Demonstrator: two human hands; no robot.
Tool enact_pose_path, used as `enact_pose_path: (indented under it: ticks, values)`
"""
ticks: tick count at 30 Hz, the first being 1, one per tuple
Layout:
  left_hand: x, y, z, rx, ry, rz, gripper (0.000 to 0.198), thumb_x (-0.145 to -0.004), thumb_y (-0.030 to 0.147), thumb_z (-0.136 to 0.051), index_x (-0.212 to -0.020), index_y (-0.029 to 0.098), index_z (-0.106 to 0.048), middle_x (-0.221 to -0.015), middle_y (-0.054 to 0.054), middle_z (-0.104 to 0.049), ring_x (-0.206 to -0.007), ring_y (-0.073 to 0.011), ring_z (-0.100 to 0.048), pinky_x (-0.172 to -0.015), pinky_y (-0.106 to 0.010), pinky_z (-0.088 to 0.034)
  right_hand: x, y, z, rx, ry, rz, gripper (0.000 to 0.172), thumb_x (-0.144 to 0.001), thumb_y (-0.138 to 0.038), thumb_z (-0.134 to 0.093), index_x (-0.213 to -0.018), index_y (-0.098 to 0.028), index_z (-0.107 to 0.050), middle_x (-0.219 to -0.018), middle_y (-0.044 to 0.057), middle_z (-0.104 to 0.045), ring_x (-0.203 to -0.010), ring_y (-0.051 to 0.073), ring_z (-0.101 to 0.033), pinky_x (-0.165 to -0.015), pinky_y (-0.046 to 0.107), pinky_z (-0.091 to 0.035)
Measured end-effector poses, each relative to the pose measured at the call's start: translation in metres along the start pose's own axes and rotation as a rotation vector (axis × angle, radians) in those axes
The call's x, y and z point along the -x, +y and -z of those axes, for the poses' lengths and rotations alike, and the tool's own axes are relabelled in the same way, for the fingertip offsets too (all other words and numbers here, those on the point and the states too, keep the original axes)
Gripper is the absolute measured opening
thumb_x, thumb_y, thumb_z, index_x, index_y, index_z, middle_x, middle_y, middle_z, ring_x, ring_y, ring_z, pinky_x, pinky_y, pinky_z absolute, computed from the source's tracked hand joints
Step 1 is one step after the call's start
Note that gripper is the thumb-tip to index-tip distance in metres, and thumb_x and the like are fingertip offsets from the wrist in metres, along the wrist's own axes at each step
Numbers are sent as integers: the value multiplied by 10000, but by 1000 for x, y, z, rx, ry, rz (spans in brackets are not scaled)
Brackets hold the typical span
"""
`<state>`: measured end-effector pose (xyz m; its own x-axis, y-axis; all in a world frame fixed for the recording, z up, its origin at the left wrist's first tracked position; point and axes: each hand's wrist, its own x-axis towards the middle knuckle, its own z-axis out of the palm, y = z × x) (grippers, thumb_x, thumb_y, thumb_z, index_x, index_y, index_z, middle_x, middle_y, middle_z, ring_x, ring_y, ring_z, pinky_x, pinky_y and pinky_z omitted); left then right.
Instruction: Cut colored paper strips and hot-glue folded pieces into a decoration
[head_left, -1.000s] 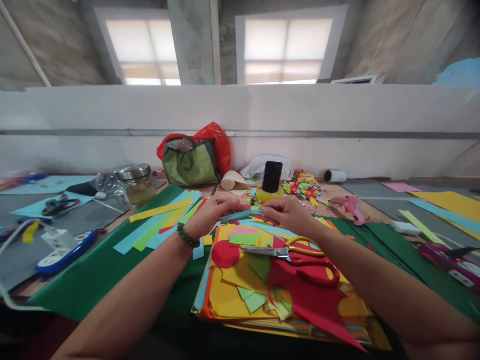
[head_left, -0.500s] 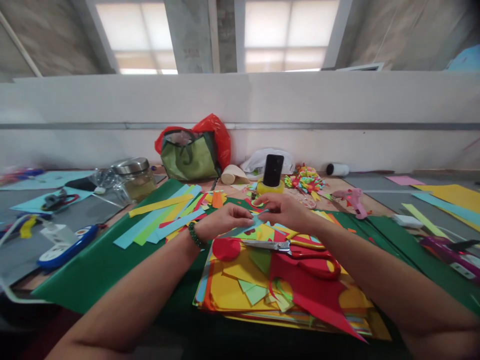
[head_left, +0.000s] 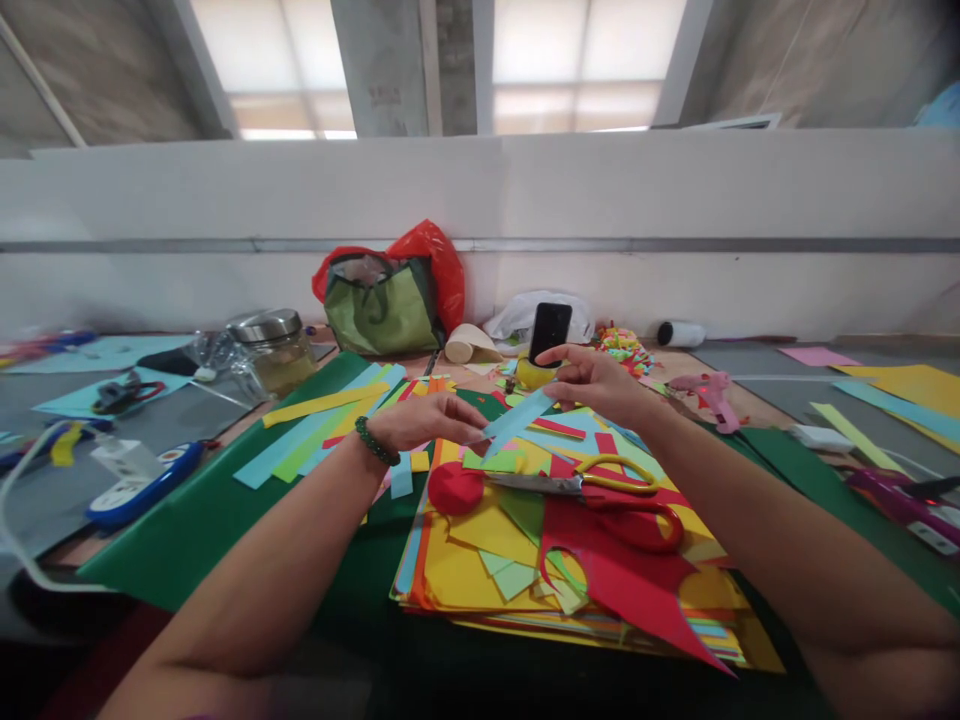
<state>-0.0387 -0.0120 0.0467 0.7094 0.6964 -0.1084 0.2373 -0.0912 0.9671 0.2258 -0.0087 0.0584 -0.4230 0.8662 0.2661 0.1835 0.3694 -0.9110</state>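
Observation:
Between my two hands is a light blue paper strip (head_left: 516,420), held slantwise above the pile of coloured paper. My left hand (head_left: 433,420), with a green bead bracelet at the wrist, pinches its lower left end. The upper right end sits between the thumb and fingers of my right hand (head_left: 596,383). Just below lie scissors (head_left: 634,485) with one yellow and one red handle, resting on a stack of coloured paper sheets (head_left: 480,570). A red paper circle (head_left: 455,487) lies by the blade tips, and a cut red sheet (head_left: 622,570) is under the handles.
Paper strips (head_left: 300,435) fan out at left on a green sheet (head_left: 169,555). Behind stand a glass jar (head_left: 276,355), a green bag (head_left: 382,310) and a phone (head_left: 550,330). A pink glue gun (head_left: 709,397) is at right, a blue power strip (head_left: 146,490) at left.
My right hand has risen and moved right, away from my left, which has drawn slightly left and down. The blue strip now shows stretched between them.

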Motion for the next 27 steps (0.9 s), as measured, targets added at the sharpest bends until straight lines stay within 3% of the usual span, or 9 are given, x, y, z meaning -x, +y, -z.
enact_pose_path:
  ticks: [3, 5, 9, 12, 18, 21, 24, 27]
  values:
    - [1, 2, -2, 108, 37, 10, 519, -702, 646, -687, -878, 167, -784, -906, -125, -763, -843, -215, -690, -814, -313, -509, 1, 0, -4, 27, -16, 17, 513, -634, -394, -785, -1030, -177, -541, -500, -122, -469, -469, 81, -494, -492, 219, -411]
    - [-2, 3, -11, 144, 100, 4, 592, -716, 708, -624, -864, 157, -782, -893, -132, -762, -827, -212, -690, -785, -310, -514, 5, -1, -12, 62, -38, 37, 475, -668, -388, -760, -1035, -181, -540, -503, -112, -486, -470, 89, -496, -478, 220, -388]
    - [-7, 2, -33, 37, 119, -27, 396, -695, 537, -745, -767, 149, -777, -802, -90, -759, -742, -175, -666, -742, -269, -497, 11, -2, -28, 92, -57, 56, 435, -697, -362, -729, -1044, -179, -541, -509, -95, -514, -490, 104, -521, -494, 230, -401]
    - [-8, 1, -36, 19, 135, -32, 311, -692, 452, -760, -688, 141, -765, -738, -80, -750, -701, -166, -648, -723, -261, -490, 7, 3, -24, 61, -35, 30, 460, -676, -381, -744, -1042, -181, -551, -547, -67, -576, -505, 113, -543, -507, 242, -429]
    - [-10, -3, -25, 138, 257, -2, 257, -632, 388, -799, -680, 138, -763, -702, -79, -743, -658, -169, -650, -713, -285, -500, -11, 19, -1, -60, 410, 36, 536, -605, -513, -776, -982, -201, -556, -704, -16, -631, -653, 138, -612, -630, 287, -505]
    - [-12, -2, -30, 162, 264, 20, 245, -617, 370, -812, -672, 137, -760, -699, -78, -741, -653, -168, -652, -717, -293, -505, -8, 20, -13, -85, 276, -3, 543, -640, -522, -755, -1033, -202, -561, -843, 32, -684, -789, 171, -657, -701, 311, -521]
    - [-12, -1, -38, 137, 245, -7, 240, -622, 377, -808, -668, 147, -761, -703, -71, -742, -679, -179, -659, -718, -300, -510, -1, 16, -31, -49, 110, -31, 544, -644, -423, -769, -1089, -187, -564, -759, 4, -684, -706, 166, -652, -626, 291, -503]
    - [-12, -2, -36, 78, 228, -36, 229, -638, 387, -796, -666, 163, -762, -704, -56, -743, -695, -171, -656, -715, -283, -504, -1, 14, -32, -45, 163, -28, 529, -603, -360, -784, -1052, -175, -575, -622, -46, -634, -590, 138, -612, -561, 265, -474]
